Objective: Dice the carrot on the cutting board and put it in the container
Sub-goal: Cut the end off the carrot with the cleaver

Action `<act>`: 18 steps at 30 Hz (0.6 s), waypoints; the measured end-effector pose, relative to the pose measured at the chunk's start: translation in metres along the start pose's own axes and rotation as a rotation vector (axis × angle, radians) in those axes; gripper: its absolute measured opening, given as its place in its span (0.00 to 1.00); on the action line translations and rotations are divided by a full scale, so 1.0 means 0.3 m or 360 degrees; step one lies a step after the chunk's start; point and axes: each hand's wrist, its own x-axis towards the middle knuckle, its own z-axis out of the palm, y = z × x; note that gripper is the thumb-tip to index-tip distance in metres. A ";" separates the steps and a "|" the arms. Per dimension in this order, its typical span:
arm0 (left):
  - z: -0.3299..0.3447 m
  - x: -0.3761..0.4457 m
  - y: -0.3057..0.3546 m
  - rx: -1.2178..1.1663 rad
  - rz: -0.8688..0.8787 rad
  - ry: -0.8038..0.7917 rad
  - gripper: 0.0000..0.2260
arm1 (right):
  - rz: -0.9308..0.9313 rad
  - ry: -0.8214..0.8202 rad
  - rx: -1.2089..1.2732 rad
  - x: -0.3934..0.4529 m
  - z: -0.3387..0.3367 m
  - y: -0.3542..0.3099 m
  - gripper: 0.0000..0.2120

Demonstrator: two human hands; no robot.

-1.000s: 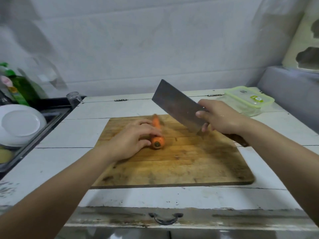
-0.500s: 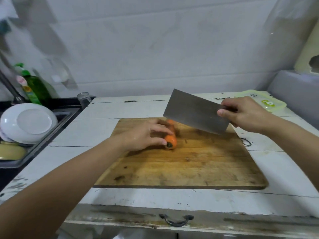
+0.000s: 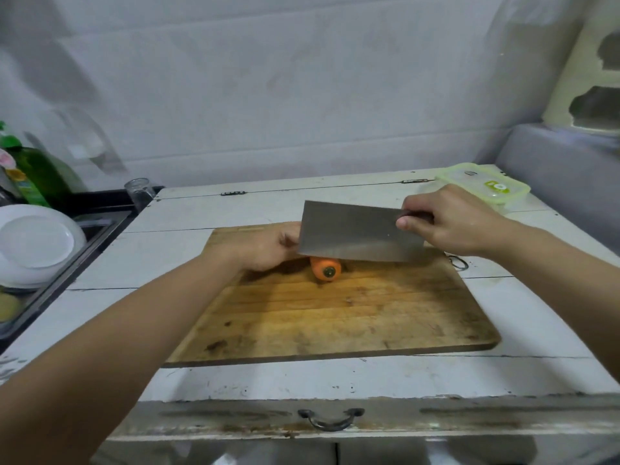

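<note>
The carrot point(image 3: 324, 269) lies on the board point(image 3: 335, 313), near its far edge, with the stem end toward the camera; only that end shows, since the cleaver point(image 3: 360, 234) and the left hand point(image 3: 265, 246) cover the rest. The left hand rests on the carrot with its fingers curled over it, but the fingertips are hidden behind the blade, so how firmly they hold cannot be told. The right hand point(image 3: 449, 221) grips the cleaver's handle, which is almost wholly buried in the fist. The blade stands upright, its edge just above or touching the carrot; which cannot be made out. The container point(image 3: 486, 187), lid on, sits on the bench point(image 3: 553, 327) at the far right, well apart from the board, partly behind the right hand. At the left a plate point(image 3: 37, 243) and a green bottle point(image 3: 37, 179) are cut off by the frame.
</note>
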 end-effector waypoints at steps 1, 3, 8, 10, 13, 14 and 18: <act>-0.003 0.010 0.001 0.0025 -0.0004 -0.0004 0.10 | -0.0009 -0.0011 -0.0011 0.004 0.001 -0.003 0.12; -0.013 0.028 0.008 0.0019 -0.0048 -0.0034 0.09 | -0.0023 -0.0042 -0.0032 0.012 0.001 -0.011 0.12; -0.011 0.055 0.022 0.0026 -0.0138 -0.0053 0.12 | -0.0062 -0.0074 -0.0070 0.027 0.008 -0.021 0.10; -0.025 0.047 0.016 0.0109 -0.0238 -0.0066 0.10 | -0.0092 -0.0062 -0.0086 0.033 0.011 -0.025 0.10; -0.041 0.050 -0.015 0.0252 -0.0379 -0.0114 0.10 | -0.0147 -0.0026 -0.0129 0.042 0.015 -0.033 0.12; -0.042 0.046 -0.010 0.0233 -0.0424 -0.0150 0.11 | -0.0155 -0.0024 -0.0139 0.044 0.017 -0.035 0.12; -0.029 0.044 0.003 0.0050 -0.0326 -0.0147 0.14 | -0.0158 -0.0055 -0.0166 0.053 0.014 -0.041 0.13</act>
